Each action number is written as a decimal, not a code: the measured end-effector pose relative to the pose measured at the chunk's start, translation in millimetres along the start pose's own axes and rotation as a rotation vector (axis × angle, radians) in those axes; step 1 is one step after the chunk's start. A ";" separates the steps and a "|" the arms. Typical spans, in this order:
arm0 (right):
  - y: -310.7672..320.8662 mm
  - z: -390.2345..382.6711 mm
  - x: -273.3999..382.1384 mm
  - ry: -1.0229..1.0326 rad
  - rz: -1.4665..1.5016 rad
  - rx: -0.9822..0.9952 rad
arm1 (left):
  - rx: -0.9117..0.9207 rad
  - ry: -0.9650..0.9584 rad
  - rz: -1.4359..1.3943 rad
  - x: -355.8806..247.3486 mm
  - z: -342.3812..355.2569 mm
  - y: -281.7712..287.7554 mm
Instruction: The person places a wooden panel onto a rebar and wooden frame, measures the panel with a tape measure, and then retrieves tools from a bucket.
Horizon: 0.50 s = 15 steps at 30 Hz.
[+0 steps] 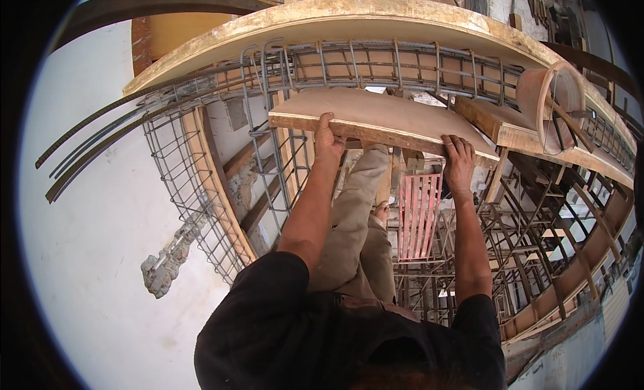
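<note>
I hold a long plywood board (376,115) with a timber edge in both hands, raised in front of me. My left hand (327,138) grips its near edge toward the left, with the thumb up over the edge. My right hand (459,158) has its fingers over the same edge near the right end. Just beyond the board runs a curved rebar cage (362,64), backed by a curved wooden form (325,13). To the board's right are a timber-and-plywood form section (490,125) and a pinkish curved cylindrical piece (548,111).
Loose rebars (94,141) and a vertical mesh cage (178,182) stand at the left by a white wall (80,256) with broken concrete. My legs are over an open drop showing a red slatted panel (417,215) and scaffolding (516,242). A curved beam (567,293) runs lower right.
</note>
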State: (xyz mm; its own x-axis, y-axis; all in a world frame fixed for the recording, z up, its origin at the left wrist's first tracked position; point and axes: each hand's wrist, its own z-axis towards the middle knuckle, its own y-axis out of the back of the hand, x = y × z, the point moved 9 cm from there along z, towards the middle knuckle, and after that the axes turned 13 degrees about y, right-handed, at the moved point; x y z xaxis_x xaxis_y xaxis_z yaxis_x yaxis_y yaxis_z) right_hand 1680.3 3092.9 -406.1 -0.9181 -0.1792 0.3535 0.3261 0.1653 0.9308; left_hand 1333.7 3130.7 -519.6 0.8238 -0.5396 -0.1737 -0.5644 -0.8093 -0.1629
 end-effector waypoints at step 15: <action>-6.4 25.4 -3.3 -0.014 0.054 -0.060 | -0.078 -0.003 0.057 -23.6 28.4 11.9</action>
State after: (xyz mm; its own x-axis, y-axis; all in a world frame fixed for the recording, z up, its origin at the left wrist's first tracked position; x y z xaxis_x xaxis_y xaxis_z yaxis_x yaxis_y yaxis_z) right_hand 1675.5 3117.1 -415.6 -0.9016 -0.1584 0.4024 0.3878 0.1160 0.9144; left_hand 1306.0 3140.4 -545.0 0.7903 -0.5846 -0.1836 -0.6043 -0.7931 -0.0762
